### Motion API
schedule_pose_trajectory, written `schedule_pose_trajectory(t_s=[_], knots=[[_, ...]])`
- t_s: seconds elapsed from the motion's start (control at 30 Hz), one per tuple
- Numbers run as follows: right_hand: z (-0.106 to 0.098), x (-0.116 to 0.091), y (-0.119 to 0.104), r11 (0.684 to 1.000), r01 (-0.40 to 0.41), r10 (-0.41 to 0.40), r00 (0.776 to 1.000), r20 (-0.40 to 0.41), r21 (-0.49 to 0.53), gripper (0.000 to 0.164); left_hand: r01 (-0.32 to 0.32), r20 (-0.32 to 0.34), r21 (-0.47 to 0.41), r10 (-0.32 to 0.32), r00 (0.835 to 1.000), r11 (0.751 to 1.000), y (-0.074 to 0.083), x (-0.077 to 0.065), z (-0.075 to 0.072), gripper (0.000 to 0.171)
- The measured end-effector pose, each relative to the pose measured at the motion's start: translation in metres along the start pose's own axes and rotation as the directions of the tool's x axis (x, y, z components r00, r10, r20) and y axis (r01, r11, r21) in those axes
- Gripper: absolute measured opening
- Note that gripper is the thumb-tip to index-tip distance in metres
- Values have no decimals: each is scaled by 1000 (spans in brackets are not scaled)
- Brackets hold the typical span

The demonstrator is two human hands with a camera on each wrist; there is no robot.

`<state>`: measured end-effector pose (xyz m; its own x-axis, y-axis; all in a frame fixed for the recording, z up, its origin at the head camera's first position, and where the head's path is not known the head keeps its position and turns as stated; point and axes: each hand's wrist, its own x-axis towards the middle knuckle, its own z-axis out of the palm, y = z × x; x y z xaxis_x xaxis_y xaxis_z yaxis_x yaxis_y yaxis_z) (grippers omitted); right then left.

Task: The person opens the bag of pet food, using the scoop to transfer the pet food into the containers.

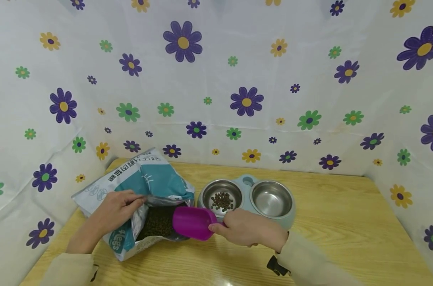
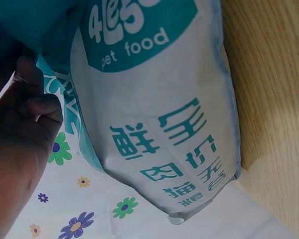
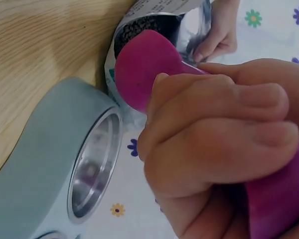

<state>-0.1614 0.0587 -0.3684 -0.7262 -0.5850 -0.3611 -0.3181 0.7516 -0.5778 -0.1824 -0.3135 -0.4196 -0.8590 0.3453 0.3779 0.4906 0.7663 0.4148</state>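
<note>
A white and teal pet food bag (image 1: pixel 164 180) lies tipped on the table, its mouth turned toward me and brown kibble (image 1: pixel 158 222) visible inside. My left hand (image 1: pixel 113 210) pinches the upper edge of the mouth and holds it up; in the left wrist view its fingers curl at the teal plastic. My right hand (image 1: pixel 248 227) grips the handle of a magenta scoop (image 1: pixel 193 222), fingers wrapped round it in the right wrist view. The scoop's head overlaps the right side of the bag's mouth. Its inside shows no kibble in the head view.
Right of the bag stands a pale blue double feeder (image 1: pixel 289 220). Its left steel bowl (image 1: pixel 216 187) has a small pile of kibble, and the right steel bowl (image 1: pixel 271 198) holds none. Flower-printed cloth (image 1: pixel 216 79) encloses the wooden table (image 1: pixel 345 222) at the back and sides.
</note>
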Motion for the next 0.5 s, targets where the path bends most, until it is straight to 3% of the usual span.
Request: schedule_pose_trajectory(t_s=[0.3,0.5], knots=[[12,15,-28,992,-122,124,991,47,-44,52,11,7,12,-11,1000,1000,0,0,1,15],[21,27,-43,986,-148,152,987,51,-71,58,11,1,10,-11,1000,1000,1,-1,1,15]])
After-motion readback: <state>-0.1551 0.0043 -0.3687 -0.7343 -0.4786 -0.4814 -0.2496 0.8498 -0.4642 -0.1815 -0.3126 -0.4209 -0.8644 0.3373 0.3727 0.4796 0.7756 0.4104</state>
